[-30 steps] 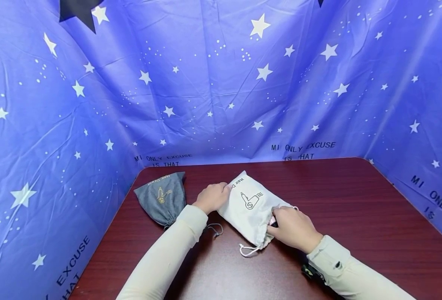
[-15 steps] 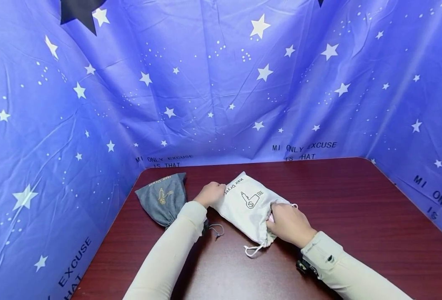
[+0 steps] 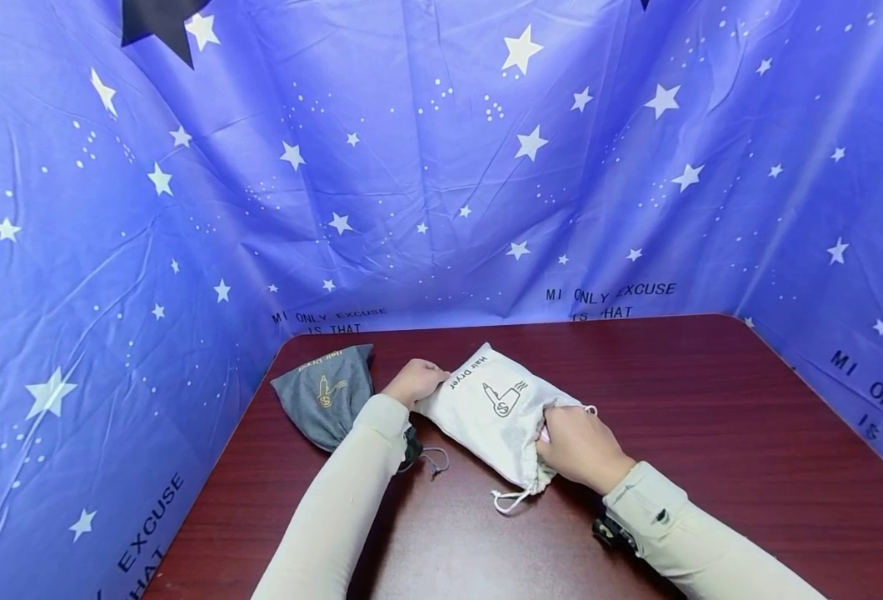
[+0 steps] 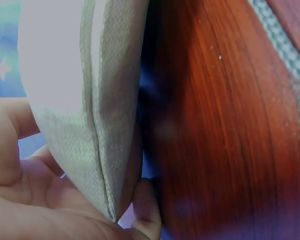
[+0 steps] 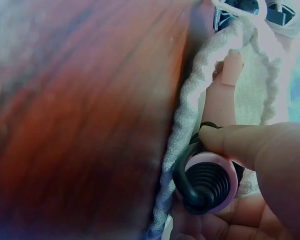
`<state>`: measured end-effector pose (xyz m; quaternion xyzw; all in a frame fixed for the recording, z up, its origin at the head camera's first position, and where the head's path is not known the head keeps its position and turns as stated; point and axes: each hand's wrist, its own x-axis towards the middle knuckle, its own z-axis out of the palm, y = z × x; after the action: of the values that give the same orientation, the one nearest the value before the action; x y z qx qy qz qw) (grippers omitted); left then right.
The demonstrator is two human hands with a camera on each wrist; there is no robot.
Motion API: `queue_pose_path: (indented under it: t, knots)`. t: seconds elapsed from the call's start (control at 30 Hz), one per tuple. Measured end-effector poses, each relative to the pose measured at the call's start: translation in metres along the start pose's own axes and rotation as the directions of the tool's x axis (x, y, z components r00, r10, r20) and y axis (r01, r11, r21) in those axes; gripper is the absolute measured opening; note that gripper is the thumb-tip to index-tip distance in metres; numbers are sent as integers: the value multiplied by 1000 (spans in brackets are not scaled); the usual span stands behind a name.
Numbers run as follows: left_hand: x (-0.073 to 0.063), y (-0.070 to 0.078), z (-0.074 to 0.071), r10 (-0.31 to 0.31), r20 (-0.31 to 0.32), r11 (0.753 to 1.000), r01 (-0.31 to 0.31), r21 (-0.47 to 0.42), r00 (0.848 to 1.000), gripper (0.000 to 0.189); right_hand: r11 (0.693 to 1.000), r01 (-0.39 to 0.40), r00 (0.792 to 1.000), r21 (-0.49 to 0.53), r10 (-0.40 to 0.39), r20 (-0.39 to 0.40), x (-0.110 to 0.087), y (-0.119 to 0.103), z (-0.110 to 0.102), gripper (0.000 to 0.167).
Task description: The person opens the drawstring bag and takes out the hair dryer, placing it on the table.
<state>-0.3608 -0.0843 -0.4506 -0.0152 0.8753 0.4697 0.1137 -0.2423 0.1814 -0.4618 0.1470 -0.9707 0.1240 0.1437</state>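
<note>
A white drawstring bag (image 3: pixel 479 429) printed "Hair Dryer" lies slanted on the table, bulging with what is inside. My left hand (image 3: pixel 415 382) holds its far left corner; up close, the seamed bag corner (image 4: pixel 102 150) sits between thumb and fingers. At the mouth of the bag, my right hand (image 3: pixel 584 442) grips a pink hair dryer, mostly hidden in the cloth. The right wrist view shows the hair dryer's handle end (image 5: pixel 210 181), with a black ribbed cord sleeve and bent cord, under my thumb and inside the gathered opening.
Left of the white bag lies a grey drawstring bag (image 3: pixel 325 408) with a gold hair dryer print, its neck partly behind my left sleeve. Its cord (image 3: pixel 436 463) trails on the dark red table (image 3: pixel 696 400). Blue star-printed cloth (image 3: pixel 426 167) hangs around the table.
My left hand has shifted slightly left with the bag's corner, uncovering the whole printed label. Less of the pink hair dryer shows at the bag's mouth. The grey bag stays in place.
</note>
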Motion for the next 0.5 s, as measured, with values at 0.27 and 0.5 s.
queue_pose_path:
  t: [0.27,0.5]
  knots:
    - [2,-6,-2,0,-1,999,0,-37,1000,19,1000,22,1000,5,-22,-12,-1,3,-1,22]
    - [5,-8,-1,-29,-2,999,29,-37,1000,20,1000,-4,1000,3,4,22,-5,7,-4,22]
